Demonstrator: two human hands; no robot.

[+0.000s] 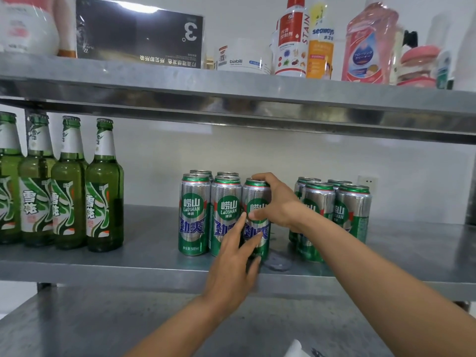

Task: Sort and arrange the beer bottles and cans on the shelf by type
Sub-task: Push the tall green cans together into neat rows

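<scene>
Head view: right hand grips a can on the shelf, fingers curled over its top; left hand, fingers straight, touches its front. Bottles stand at nine o'clock, more cans at three.

This looks like a storeroom or a shop's stock area; which of the two cannot be told. Bare steel shelves stand against a plain white wall with a socket. Goods stand in multiples: identical green beer bottles in a row and matching beer cans in clusters. The upper shelf holds cleaning bottles and a black box.
</scene>
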